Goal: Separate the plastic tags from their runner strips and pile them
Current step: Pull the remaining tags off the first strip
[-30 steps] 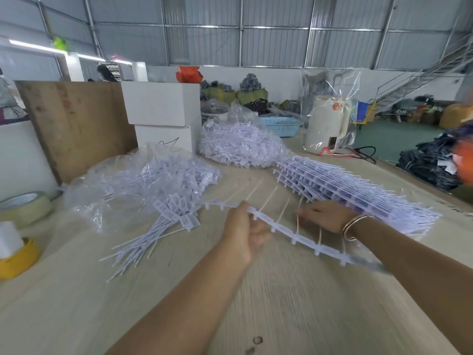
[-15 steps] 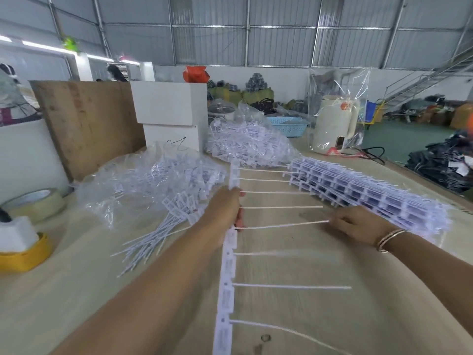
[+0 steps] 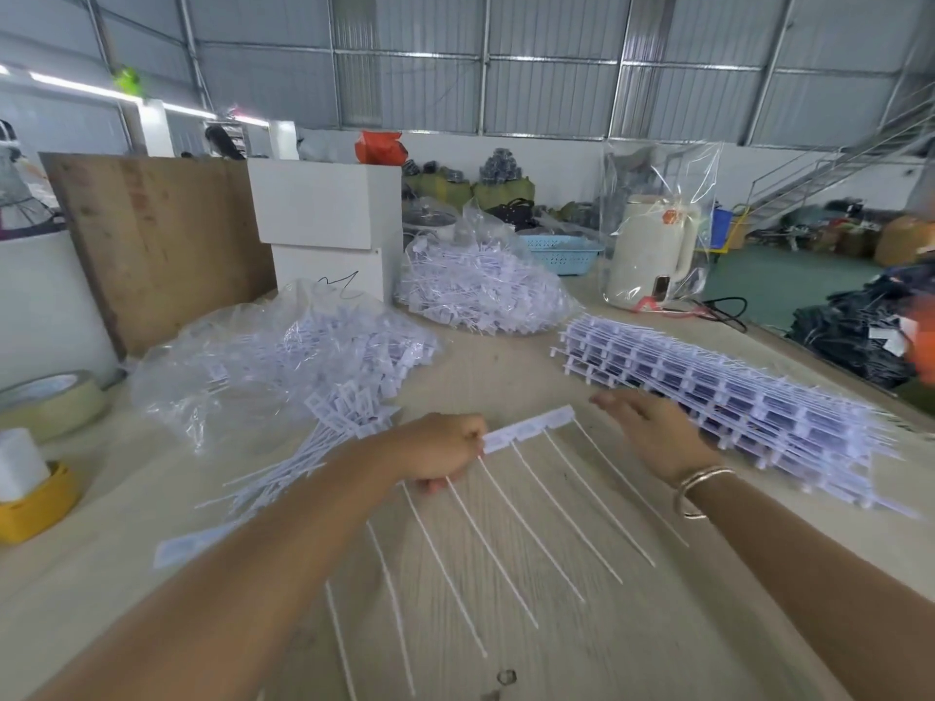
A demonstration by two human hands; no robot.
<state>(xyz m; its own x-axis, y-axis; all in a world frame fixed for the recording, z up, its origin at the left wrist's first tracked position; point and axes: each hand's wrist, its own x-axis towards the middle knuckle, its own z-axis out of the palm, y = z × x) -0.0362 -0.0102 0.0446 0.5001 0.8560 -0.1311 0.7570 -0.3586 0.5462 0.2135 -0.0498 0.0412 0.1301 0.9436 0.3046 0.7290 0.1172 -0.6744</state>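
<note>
The left hand (image 3: 440, 450) grips a strip of tags (image 3: 528, 430) at its middle, tails fanned out toward the person; the right hand (image 3: 652, 432), fingers straight and holding nothing, hovers just beyond the strip's far end; the loose pile (image 3: 324, 432) lies just left of the left hand; a hurried pull could snap thin tails, or scatter tags short of the pile.

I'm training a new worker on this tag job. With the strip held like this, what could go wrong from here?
1. Only the left hand grips the tag strip; the right hand hovers open, so the long tails could swing and tangle.
2. The loose pile of separated tags lies just beside it; a swinging strip may scatter that pile.
3. The stack of unseparated strips sits close behind the right hand and might get knocked askew.
</note>
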